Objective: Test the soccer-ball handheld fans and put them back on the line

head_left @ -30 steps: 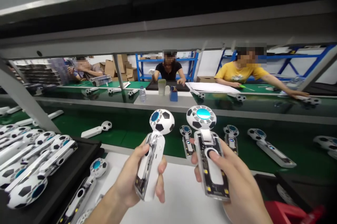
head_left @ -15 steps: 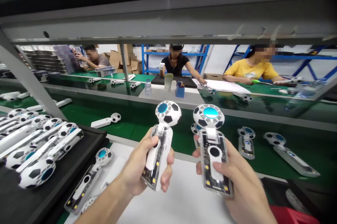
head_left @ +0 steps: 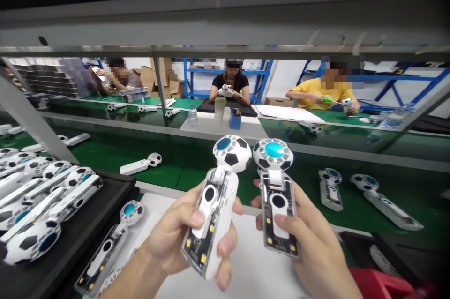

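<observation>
My left hand (head_left: 171,228) is closed around the clear and white handle of a handheld fan (head_left: 232,154) with a soccer-ball head. Its thumb lies on the white strip below the round black button. In my right hand (head_left: 312,238) is a matching soccer-ball fan (head_left: 273,153), the thumb pressed on its white strip. Both fans stand upright side by side, blue discs facing me, with circuit boards visible through the handles. Under my left forearm, another such fan (head_left: 105,247) lies on the white work surface (head_left: 242,257). Part of one more fan behind the right one is hidden.
A black tray (head_left: 116,191) full of similar fans stands at left. More fans (head_left: 330,189) lie on the green belt (head_left: 190,163). A red object (head_left: 379,285) is at lower right. Several co-workers sit across the line; a grey beam (head_left: 225,27) crosses overhead.
The left fan has come closer and turned to show more of its front; my left thumb has slid down off the button area. The view has shifted slightly. Co-workers across have moved their hands.
</observation>
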`<action>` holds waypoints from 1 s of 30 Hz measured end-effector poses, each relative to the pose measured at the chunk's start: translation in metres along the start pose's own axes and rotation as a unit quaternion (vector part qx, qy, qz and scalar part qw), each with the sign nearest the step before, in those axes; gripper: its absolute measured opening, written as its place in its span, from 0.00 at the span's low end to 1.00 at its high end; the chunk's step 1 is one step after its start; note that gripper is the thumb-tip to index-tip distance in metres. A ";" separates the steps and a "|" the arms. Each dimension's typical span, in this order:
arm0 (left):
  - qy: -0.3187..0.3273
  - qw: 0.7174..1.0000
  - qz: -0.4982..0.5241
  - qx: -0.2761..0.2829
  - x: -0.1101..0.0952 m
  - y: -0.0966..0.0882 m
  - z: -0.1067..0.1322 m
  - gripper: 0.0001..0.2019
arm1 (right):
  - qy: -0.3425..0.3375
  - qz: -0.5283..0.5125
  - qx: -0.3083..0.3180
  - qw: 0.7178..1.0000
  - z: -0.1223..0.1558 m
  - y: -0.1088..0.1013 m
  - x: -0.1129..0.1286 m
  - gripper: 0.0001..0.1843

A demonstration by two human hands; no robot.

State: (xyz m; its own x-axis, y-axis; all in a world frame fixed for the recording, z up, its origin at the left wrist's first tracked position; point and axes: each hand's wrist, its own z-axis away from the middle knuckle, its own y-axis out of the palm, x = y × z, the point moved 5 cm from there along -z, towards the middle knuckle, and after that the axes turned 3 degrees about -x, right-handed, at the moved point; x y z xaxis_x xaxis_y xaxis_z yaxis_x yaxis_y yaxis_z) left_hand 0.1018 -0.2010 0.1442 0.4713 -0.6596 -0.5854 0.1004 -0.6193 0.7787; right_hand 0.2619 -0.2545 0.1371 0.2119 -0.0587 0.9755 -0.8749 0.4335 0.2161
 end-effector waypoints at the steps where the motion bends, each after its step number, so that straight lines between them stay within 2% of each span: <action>1: -0.002 1.000 0.011 0.008 0.000 0.001 0.000 0.17 | -0.003 -0.001 0.002 1.000 0.000 0.000 -0.001 0.31; 6: -0.008 0.997 0.042 0.060 0.001 0.005 0.000 0.17 | 0.000 -0.024 0.018 1.000 0.001 0.001 -0.004 0.41; 9: -0.005 0.997 0.038 0.061 0.001 0.004 0.001 0.19 | 0.014 -0.018 0.035 0.999 0.002 0.001 -0.005 0.44; 14: 0.033 0.999 -0.022 0.003 -0.004 0.001 0.002 0.19 | 0.007 -0.022 0.045 0.999 0.003 0.004 0.001 0.41; 19: 0.041 0.985 -0.149 -0.079 -0.004 -0.002 0.004 0.20 | -0.013 -0.060 0.076 0.995 0.002 0.007 0.003 0.39; 22: 0.087 0.939 -0.283 -0.174 -0.005 -0.010 0.007 0.28 | -0.063 -0.016 0.065 0.996 0.003 0.004 -0.001 0.42; 25: 0.164 0.854 -0.428 -0.244 -0.006 -0.019 0.012 0.30 | -0.162 0.079 -0.006 0.984 0.005 -0.003 -0.004 0.45; 28: 0.233 0.778 -0.534 -0.234 -0.005 -0.024 0.014 0.29 | -0.247 0.148 -0.047 0.957 0.007 -0.005 -0.007 0.45; 30: 0.260 0.753 -0.565 -0.216 -0.002 -0.028 0.015 0.30 | -0.272 0.168 -0.049 0.946 0.007 -0.004 -0.009 0.46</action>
State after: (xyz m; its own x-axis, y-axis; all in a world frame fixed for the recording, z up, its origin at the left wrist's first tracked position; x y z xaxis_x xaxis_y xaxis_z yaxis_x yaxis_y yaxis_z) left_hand 0.0849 -0.1884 0.1202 0.1389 0.5091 -0.8494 0.9170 -0.3899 -0.0838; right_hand 0.2602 -0.2618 0.1279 -0.3498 -0.3455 0.8708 -0.8026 0.5900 -0.0884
